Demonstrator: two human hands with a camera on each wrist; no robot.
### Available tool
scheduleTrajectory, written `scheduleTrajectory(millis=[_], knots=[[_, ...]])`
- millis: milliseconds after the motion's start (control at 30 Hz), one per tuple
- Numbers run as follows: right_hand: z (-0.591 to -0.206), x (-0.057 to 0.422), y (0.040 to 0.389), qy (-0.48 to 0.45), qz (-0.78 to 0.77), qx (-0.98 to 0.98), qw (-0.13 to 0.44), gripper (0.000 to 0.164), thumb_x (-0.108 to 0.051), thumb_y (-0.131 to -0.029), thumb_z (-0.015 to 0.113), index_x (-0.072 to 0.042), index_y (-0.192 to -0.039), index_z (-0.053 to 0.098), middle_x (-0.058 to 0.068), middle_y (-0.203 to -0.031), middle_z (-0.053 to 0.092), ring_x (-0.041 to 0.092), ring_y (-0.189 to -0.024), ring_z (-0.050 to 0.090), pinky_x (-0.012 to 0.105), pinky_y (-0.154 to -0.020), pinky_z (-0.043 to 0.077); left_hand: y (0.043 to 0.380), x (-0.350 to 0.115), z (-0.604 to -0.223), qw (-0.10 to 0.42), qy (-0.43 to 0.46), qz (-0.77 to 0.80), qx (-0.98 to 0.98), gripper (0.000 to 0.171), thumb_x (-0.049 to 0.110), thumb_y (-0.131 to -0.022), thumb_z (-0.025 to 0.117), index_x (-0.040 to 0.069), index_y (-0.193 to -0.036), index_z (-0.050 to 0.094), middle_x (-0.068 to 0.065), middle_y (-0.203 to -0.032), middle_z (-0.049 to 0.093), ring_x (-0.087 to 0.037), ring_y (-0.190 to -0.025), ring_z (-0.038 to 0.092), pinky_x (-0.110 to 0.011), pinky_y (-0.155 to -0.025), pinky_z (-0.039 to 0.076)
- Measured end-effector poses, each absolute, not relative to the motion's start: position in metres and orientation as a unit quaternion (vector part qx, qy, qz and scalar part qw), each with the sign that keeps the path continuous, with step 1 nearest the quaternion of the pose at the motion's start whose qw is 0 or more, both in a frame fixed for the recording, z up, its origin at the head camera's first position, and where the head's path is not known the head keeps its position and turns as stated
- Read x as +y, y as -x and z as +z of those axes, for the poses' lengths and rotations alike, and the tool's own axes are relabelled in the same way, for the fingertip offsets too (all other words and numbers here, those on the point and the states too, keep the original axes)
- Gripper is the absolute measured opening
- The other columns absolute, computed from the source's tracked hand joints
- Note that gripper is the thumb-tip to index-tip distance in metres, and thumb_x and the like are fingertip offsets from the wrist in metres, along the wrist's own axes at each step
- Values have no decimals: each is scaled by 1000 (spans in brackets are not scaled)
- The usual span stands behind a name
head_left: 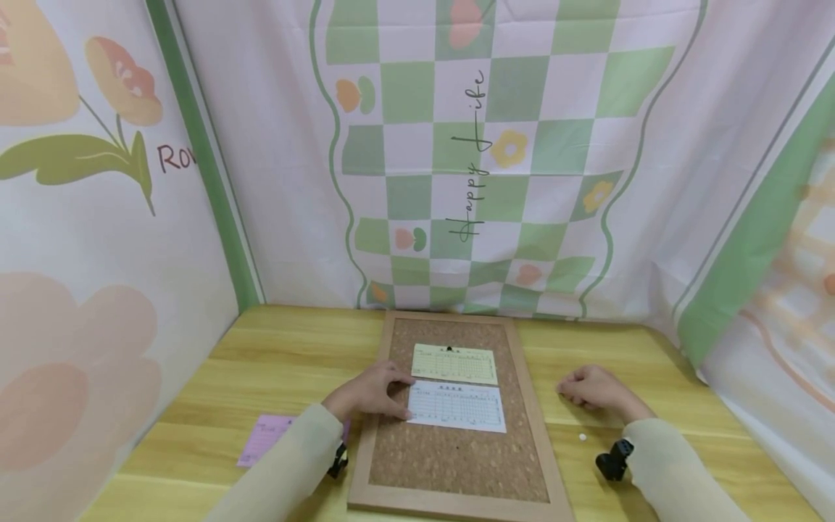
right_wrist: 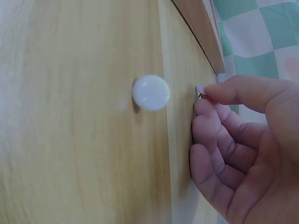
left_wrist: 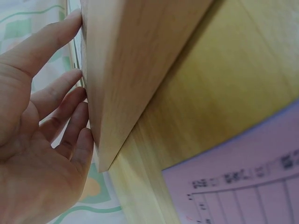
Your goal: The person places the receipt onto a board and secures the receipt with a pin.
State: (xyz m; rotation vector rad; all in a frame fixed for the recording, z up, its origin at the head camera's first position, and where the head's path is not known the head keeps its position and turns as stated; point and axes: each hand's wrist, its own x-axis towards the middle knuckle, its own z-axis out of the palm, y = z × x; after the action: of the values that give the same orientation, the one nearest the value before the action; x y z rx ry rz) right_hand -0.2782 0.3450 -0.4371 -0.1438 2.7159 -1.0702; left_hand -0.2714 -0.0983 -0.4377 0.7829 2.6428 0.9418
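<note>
A white printed slip [head_left: 457, 406] lies on the cork board [head_left: 457, 464], just below a pale yellow slip [head_left: 453, 364] that has a black pin [head_left: 449, 349] at its top edge. My left hand [head_left: 373, 391] rests at the board's left side, thumb and index fingertips on the white slip's left edge. In the left wrist view, its fingers [left_wrist: 56, 93] reach over the wooden frame. To the right of the board, my right hand [head_left: 595, 388] is low over the table, pinching a small pale thumbtack [right_wrist: 201, 88], mostly covered by thumb and forefinger.
A white round-headed thumbtack [right_wrist: 152, 92] lies on the wooden table [head_left: 274, 362] near my right wrist. A pink printed slip [head_left: 264, 438] is left of the board, partly under my left forearm. Patterned curtains [head_left: 470, 145] hang behind and at both sides.
</note>
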Motion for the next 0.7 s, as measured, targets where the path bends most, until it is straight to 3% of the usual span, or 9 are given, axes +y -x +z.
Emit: scheduleTrajectory(millis=[233, 433, 700], knots=[[-438, 345, 280, 45, -402, 907, 118, 14, -12, -92, 62, 1, -90, 64, 2, -69, 56, 14, -60, 49, 28, -57, 46, 271, -98, -437, 115, -267, 317, 903, 61, 28, -80, 87, 7, -132, 65, -5, -122, 53, -26, -114, 50, -47, -101, 42], [-438, 346, 279, 53, -410, 903, 117, 17, -11, -93, 62, 5, -94, 67, 6, -83, 64, 17, -74, 59, 31, -64, 54, 271, -99, -438, 115, -265, 309, 906, 61, 30, -80, 87, 8, -132, 65, -5, -124, 52, -26, -117, 50, -47, -102, 42], [-436, 342, 279, 56, -402, 909, 99, 19, -12, -95, 64, 5, -98, 69, 6, -88, 68, 18, -80, 64, 31, -68, 55, 272, -99, -439, 114, -263, 314, 905, 61, 30, -80, 87, 8, -132, 65, -6, -125, 52, -27, -117, 49, -47, -103, 41]])
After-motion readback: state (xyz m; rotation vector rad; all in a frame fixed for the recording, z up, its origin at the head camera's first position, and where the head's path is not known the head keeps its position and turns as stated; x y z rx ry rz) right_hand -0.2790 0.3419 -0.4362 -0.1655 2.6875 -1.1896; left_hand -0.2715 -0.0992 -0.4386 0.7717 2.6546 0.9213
